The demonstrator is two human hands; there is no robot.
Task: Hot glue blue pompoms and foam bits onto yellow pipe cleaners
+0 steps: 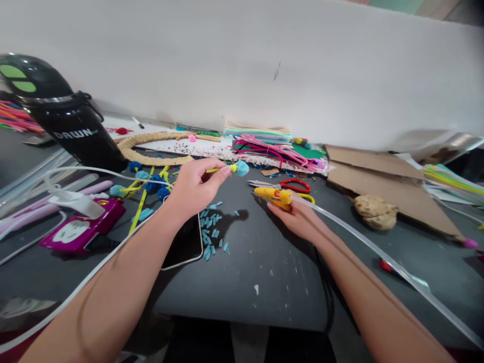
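Observation:
Between the fingertips of my left hand is the yellow stem of a small craft flower with a light blue head, held above the table. My right hand is wrapped round a yellow hot glue gun, its nozzle pointing left and a long clear glue stick trailing from its back. Small blue cut pieces lie scattered below my left hand, beside a phone that my forearm partly covers. Just beyond the glue gun rest scissors with red handles.
At left stand a black bottle and a magenta device among white cables. Finished-looking blue and yellow flowers lie near a tan ring. Pink pipe cleaners are at the back; cardboard and a tan lump are at right.

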